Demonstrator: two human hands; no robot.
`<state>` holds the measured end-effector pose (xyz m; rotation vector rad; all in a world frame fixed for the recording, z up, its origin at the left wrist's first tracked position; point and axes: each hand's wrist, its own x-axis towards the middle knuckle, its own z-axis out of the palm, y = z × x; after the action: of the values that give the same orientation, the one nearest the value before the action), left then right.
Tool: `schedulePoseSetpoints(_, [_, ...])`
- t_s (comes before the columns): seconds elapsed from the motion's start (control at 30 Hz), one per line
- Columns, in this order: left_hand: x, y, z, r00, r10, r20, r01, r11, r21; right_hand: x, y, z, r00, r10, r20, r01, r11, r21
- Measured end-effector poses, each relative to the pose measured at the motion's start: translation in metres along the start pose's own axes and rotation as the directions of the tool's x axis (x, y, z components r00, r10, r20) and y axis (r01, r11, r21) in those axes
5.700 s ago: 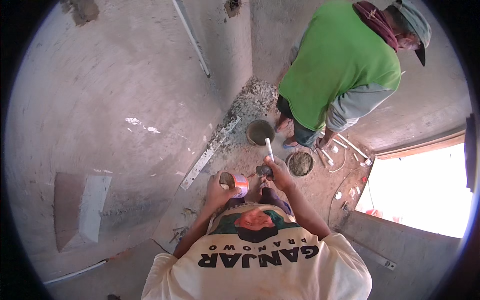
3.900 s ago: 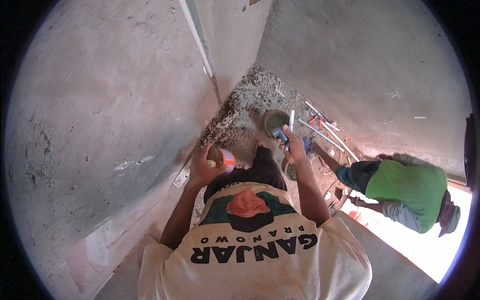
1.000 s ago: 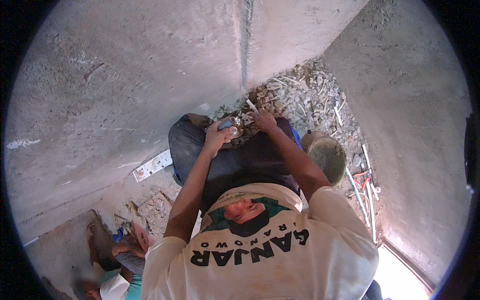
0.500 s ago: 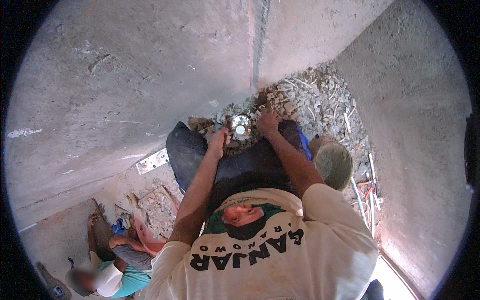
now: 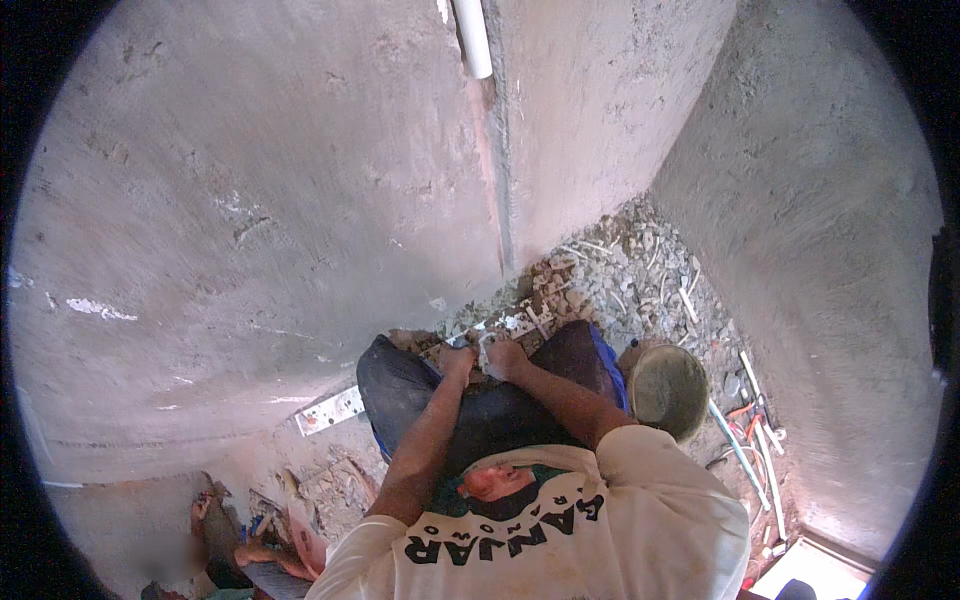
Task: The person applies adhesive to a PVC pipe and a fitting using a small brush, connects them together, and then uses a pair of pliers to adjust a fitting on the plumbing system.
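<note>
Right at the grip, then: both bare hands meet low between the knees, the left hand just beside the right hand, fingers curled inward on each. Clamped or merely resting? You can't tell; the knuckles cover the contact. And there's the thing itself, a small pale piece, at the narrow gap between the two fists, nearest the right one, its outline too small to read.

How does it handle? Light, I'd judge, a one-handed thing, and probably stiff rather than soft. Dust or damp grit could make it slide in the fingers, so the sounder hold looks to be round its sides, thumb against fingertips, clear of any open end. Fragile? Hard to say from here.

Now the pose: forearms slant in from either side, converging over the dark trousers, elbows wide, wrists low, knees spread around the work.

Further out, a short white tube tilts just beyond the right hand, beside the broken rubble. A bucket sits just outside the right knee, a speckled pale board pokes out past the left, and straight ahead a groove runs down the wall.
</note>
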<state>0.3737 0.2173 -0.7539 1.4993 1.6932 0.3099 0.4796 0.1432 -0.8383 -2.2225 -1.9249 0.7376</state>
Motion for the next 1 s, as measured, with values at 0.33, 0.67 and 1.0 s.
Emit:
schedulePoseSetpoints(0.33, [0.060, -0.063, 0.049, 0.967, 0.243, 0.077, -0.255, 0.929, 0.267, -0.016, -0.011, -0.030, 0.978, 0.018, -0.206, -0.024, 0.999, -0.023])
schedulePoseSetpoints(0.67, [0.049, -0.055, 0.060, 0.998, 0.043, 0.049, -0.055, 0.960, 0.276, -0.019, -0.009, -0.034, 0.976, 0.218, -0.011, -0.218, 0.976, 0.011])
schedulePoseSetpoints(1.0, [0.068, -0.076, 0.081, 0.992, 0.029, 0.126, -0.077, 0.913, 0.401, -0.049, -0.020, -0.081, 1.000, -0.004, -0.026, 0.001, 0.990, -0.140])
